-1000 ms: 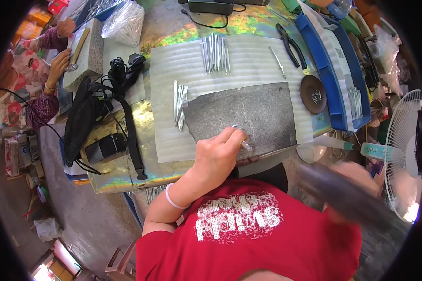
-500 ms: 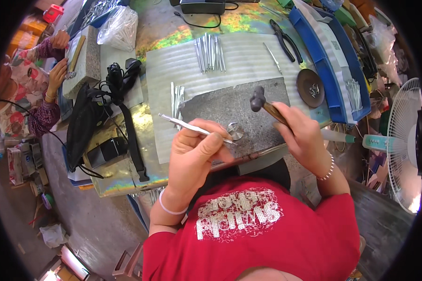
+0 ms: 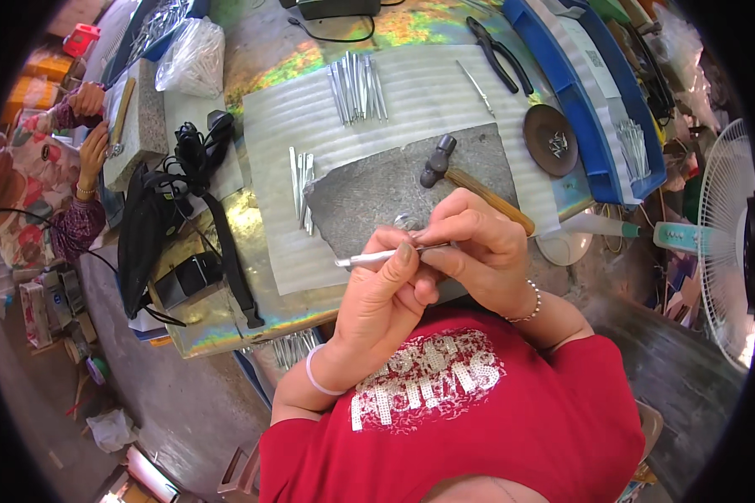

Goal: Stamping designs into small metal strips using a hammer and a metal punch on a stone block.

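Note:
Both hands meet in front of my chest, over the near edge of the grey stone slab (image 3: pixel 352 197). My left hand (image 3: pixel 376 295) pinches a slim silvery metal rod (image 3: pixel 365 258) between thumb and fingers. At the rod's thin other end, the fingertips of my right hand (image 3: pixel 482 251) are closed; part of that end is hidden by the fingers. A hammer (image 3: pixel 488 199) with a dark head and wooden handle lies on the slab, just beyond my right hand. Close past my fingertips is a small round metal piece (image 3: pixel 407 220), partly covered.
Bundles of silvery rods (image 3: pixel 356 88) lie on the white foam sheet (image 3: pixel 273 117). Pliers (image 3: pixel 499 54), a brown dish (image 3: pixel 550 141) of small bits and a blue tray (image 3: pixel 554 71) stand right. Left are a black strap bag (image 3: pixel 147 239) and another person's hand (image 3: pixel 92 155).
The hammer has left my right hand and now rests on the slab. My right hand has come in to the rod, and my left hand has drawn nearer my body with it.

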`<state>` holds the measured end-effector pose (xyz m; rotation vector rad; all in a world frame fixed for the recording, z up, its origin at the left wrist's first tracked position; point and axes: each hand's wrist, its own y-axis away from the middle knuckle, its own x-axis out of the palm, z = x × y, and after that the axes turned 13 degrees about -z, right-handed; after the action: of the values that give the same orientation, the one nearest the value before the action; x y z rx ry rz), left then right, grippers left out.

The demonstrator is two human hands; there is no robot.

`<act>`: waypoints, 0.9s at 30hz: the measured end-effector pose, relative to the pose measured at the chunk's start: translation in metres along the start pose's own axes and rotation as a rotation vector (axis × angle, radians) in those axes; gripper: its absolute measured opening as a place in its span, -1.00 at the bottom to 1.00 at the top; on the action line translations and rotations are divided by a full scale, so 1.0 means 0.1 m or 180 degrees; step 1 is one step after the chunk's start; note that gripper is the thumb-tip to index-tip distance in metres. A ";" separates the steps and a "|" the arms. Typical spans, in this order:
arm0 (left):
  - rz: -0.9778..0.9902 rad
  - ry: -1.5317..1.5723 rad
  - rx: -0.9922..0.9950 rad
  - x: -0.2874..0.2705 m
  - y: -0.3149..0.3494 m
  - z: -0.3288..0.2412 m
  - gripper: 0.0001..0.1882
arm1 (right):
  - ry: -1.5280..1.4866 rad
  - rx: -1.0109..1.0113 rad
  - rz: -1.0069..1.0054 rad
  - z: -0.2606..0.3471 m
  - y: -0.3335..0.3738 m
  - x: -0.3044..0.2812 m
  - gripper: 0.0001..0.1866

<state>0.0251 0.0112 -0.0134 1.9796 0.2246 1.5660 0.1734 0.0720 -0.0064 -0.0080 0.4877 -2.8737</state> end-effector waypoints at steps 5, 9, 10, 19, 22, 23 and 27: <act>-0.0225 -0.0118 0.0201 -0.06 0.10 -0.05 -0.85 | -0.0668 0.0702 -0.0265 0.07 0.04 0.03 -0.89; -0.0011 -0.2375 0.1315 -0.26 0.23 -0.24 -0.89 | -0.0946 0.1198 -0.0038 0.11 -0.01 -0.02 -0.91; -0.0062 -0.2621 0.1323 -0.25 0.30 -0.24 -0.84 | -0.0799 0.1267 0.0253 0.11 -0.01 -0.02 -0.90; 0.0038 -0.3319 0.1048 -0.24 0.40 -0.25 -0.87 | -0.1450 0.2753 0.0646 0.18 0.03 0.16 -0.92; 0.0147 -0.2485 0.0559 -0.23 0.38 -0.25 -0.87 | -0.1591 0.3078 0.0609 0.21 -0.01 0.18 -0.90; 0.0137 -0.2469 0.0556 -0.23 0.39 -0.25 -0.87 | -0.1584 0.3094 0.0615 0.20 -0.02 0.18 -0.90; 0.0073 -0.2349 0.0493 -0.25 0.37 -0.24 -0.89 | -0.1593 0.3263 0.0589 0.15 -0.03 0.21 -0.90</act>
<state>-0.0129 -0.0224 -0.0109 2.5354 0.0195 0.7549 0.1533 0.0652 0.0077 -0.4550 -1.0003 -2.4616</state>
